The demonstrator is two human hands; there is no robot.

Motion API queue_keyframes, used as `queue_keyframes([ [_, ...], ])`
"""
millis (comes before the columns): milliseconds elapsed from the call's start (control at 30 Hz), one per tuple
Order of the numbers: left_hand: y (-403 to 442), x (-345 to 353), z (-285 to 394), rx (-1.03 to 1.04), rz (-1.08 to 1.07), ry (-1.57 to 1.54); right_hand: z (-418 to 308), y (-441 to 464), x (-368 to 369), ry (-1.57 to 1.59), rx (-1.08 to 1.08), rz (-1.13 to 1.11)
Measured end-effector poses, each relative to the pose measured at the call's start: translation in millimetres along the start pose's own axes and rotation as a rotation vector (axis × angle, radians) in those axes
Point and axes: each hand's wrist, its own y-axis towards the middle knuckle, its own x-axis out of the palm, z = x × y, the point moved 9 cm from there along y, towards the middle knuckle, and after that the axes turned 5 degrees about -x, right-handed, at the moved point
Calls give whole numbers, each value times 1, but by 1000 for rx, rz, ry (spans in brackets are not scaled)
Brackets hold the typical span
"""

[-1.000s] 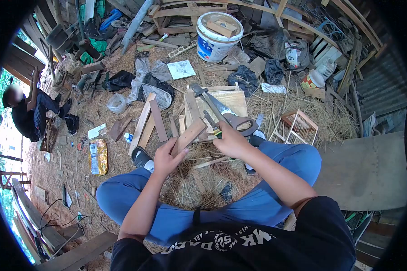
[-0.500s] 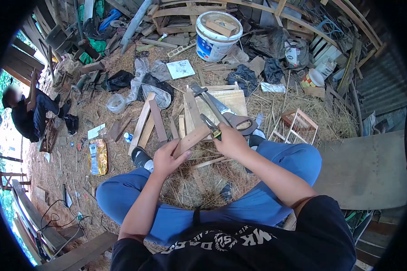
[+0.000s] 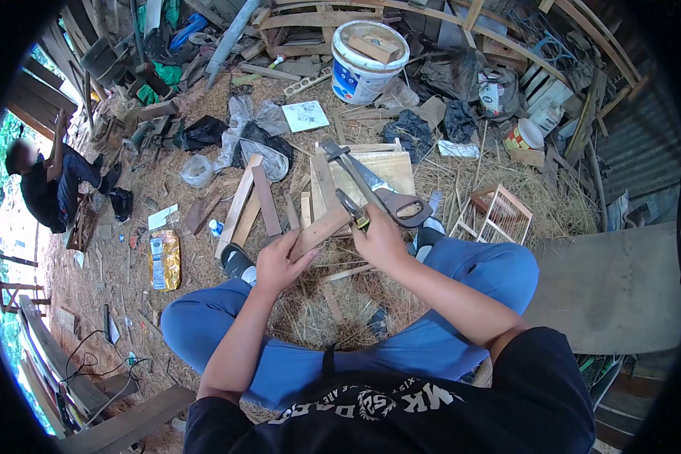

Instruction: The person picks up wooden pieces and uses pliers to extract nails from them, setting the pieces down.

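Observation:
My left hand (image 3: 280, 261) grips the near end of a flat wooden strip (image 3: 321, 231), slanting up and to the right. My right hand (image 3: 378, 238) is closed around what look like pliers (image 3: 348, 203), dark with yellow on the handle; their jaws are at the strip's far end, and I cannot tell if they bite on anything. Just beyond lies a pale wooden board (image 3: 397, 170). A hammer (image 3: 334, 151) and a handsaw (image 3: 402, 206) rest on it, the saw's dark handle beside my right hand. Another wooden strip (image 3: 324, 178) leans by the hammer.
Loose wooden strips (image 3: 265, 200) lie left of the board. A small slatted frame (image 3: 507, 216) stands at right. Farther off are a white bucket (image 3: 367, 72), plastic bags (image 3: 265, 147) and a yellow packet (image 3: 165, 261). Another person (image 3: 49, 178) sits at far left.
My right hand has shifted slightly left and down, with the pliers closer over the strip's end. The left hand keeps its hold on the strip.

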Motion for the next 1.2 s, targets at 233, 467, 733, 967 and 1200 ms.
queue_keyframes([
  [233,3,-6,4,-10,-26,56,19,1,19,79,-57,-90],
  [467,4,1,4,9,-84,127,26,-7,23,40,-2,-89],
  [733,-2,26,1,-72,-251,267,40,-11,43,268,223,-210],
  [967,-22,51,-20,-160,-296,414,53,-46,66,383,421,-422],
  [1200,-18,40,-26,-149,-281,373,86,-64,95,579,503,-295],
])
